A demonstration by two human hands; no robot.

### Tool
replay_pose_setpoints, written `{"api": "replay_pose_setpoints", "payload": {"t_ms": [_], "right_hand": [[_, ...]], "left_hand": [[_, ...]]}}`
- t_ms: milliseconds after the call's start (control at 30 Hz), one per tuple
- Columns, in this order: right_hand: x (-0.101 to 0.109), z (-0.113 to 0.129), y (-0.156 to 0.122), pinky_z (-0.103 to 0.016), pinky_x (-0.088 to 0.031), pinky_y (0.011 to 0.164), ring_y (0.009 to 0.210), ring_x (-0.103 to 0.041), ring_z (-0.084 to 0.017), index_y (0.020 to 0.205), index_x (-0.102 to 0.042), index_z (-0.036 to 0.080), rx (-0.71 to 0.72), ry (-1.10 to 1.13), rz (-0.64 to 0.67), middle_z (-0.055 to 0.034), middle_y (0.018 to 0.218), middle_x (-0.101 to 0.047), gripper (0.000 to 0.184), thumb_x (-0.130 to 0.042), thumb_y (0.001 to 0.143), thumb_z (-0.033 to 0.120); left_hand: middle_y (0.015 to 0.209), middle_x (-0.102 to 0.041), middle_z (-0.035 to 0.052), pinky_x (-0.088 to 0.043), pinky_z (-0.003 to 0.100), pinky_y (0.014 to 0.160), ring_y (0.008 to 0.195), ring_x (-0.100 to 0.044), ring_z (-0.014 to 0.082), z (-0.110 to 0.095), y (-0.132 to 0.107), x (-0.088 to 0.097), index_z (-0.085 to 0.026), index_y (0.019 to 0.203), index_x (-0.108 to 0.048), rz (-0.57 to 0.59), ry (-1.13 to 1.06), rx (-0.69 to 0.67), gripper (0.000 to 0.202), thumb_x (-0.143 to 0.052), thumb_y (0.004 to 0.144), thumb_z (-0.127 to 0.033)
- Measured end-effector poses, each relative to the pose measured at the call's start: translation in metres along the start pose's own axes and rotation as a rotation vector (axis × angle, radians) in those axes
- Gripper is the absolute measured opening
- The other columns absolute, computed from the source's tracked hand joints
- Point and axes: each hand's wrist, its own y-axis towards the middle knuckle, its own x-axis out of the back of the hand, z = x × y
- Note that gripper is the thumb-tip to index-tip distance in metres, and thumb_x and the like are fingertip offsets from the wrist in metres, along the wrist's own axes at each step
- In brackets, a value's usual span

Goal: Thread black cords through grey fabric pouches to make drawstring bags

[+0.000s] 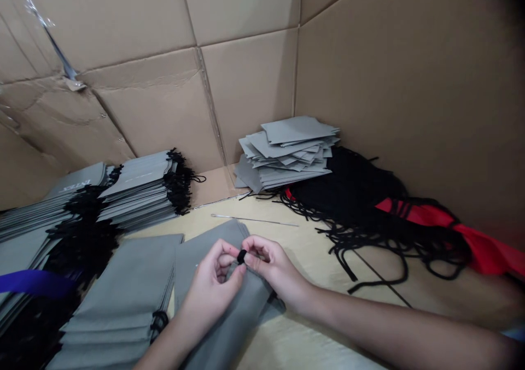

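Corded grey pouches [139,189] sit stacked at far left, cords gathered along one edge for compact storage. My left hand [211,288] and right hand [273,266] close their fingers on a black cord stopper [241,257], held up for close access, above a grey pouch [229,326]. Rightward lie a thin metal rod [254,221], uncorded grey pouches [287,151] piled apart from the corded stacks, and loose black cords [369,244].

The left hand [215,277] and right hand [274,266] pinch a small black cord loop [241,257] just above a gray drawstring bag [227,332], with stacked gray bags [139,189] left of it and loose black cords [369,244] right of it
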Motion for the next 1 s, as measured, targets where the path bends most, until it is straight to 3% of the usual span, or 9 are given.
{"api": "replay_pose_setpoints", "payload": {"t_ms": [167, 300, 400, 567, 767, 1000], "right_hand": [[0.000, -0.003, 0.000, -0.022, -0.034, 0.059, 0.067, -0.047, -0.014, 0.074, -0.055, 0.017, -0.137, 0.102, -0.081, 0.0011, 0.070, -0.052, 0.020, -0.066, 0.065, 0.032], [-0.001, 0.002, -0.004, -0.021, -0.029, 0.050, 0.053, -0.042, -0.010, 0.072, -0.054, 0.017, -0.350, 0.238, -0.071, 0.0038, 0.060, -0.050, 0.022, -0.067, 0.062, 0.031], [-0.002, 0.006, -0.005, -0.020, -0.027, 0.047, 0.050, -0.041, -0.009, 0.071, -0.054, 0.017, -0.394, 0.284, -0.076, 0.0046, 0.056, -0.049, 0.022, -0.069, 0.059, 0.029], [-0.003, 0.006, -0.003, -0.020, -0.032, 0.054, 0.059, -0.044, -0.010, 0.072, -0.054, 0.017, -0.237, 0.236, -0.052, 0.0040, 0.064, -0.050, 0.023, -0.071, 0.062, 0.030], [0.003, 0.002, -0.002, -0.022, -0.033, 0.057, 0.062, -0.042, -0.011, 0.073, -0.060, 0.018, 0.083, -0.154, -0.007, 0.0028, 0.067, -0.050, 0.011, -0.064, 0.073, 0.028], [0.003, 0.009, -0.003, -0.024, -0.040, 0.063, 0.073, -0.051, -0.015, 0.078, -0.061, 0.017, 0.112, -0.224, 0.034, -0.0021, 0.076, -0.057, 0.023, -0.055, 0.082, 0.038]], "left_hand": [[0.057, -0.057, -0.0038, -0.034, 0.017, 0.050, 0.050, -0.048, 0.0073, 0.003, 0.006, 0.003, -0.015, 0.082, -0.052, 0.056, -0.151, 0.089, 0.036, -0.068, 0.066, -0.043], [0.058, -0.061, -0.0019, -0.036, 0.018, 0.050, 0.049, -0.050, 0.0074, 0.002, 0.007, 0.007, -0.014, 0.077, -0.052, 0.102, -0.211, 0.138, 0.037, -0.070, 0.063, -0.044], [0.053, -0.058, -0.0041, -0.034, 0.017, 0.048, 0.045, -0.047, 0.0063, 0.001, 0.007, 0.009, -0.015, 0.073, -0.051, 0.088, -0.225, 0.149, 0.039, -0.073, 0.060, -0.044], [0.043, -0.048, -0.0083, -0.029, 0.015, 0.041, 0.038, -0.039, 0.0040, -0.004, 0.008, 0.008, -0.016, 0.062, -0.045, -0.006, -0.174, 0.110, 0.042, -0.074, 0.054, -0.046], [0.047, -0.046, -0.0078, -0.027, 0.014, 0.041, 0.039, -0.038, 0.0034, -0.007, 0.002, 0.006, -0.018, 0.056, -0.039, -0.124, -0.064, 0.004, 0.035, -0.069, 0.059, -0.035], [0.056, -0.051, -0.0044, -0.035, 0.016, 0.048, 0.050, -0.047, 0.0074, 0.002, 0.000, 0.014, -0.018, 0.061, -0.042, -0.125, 0.149, -0.186, 0.018, -0.058, 0.069, -0.021]]}}
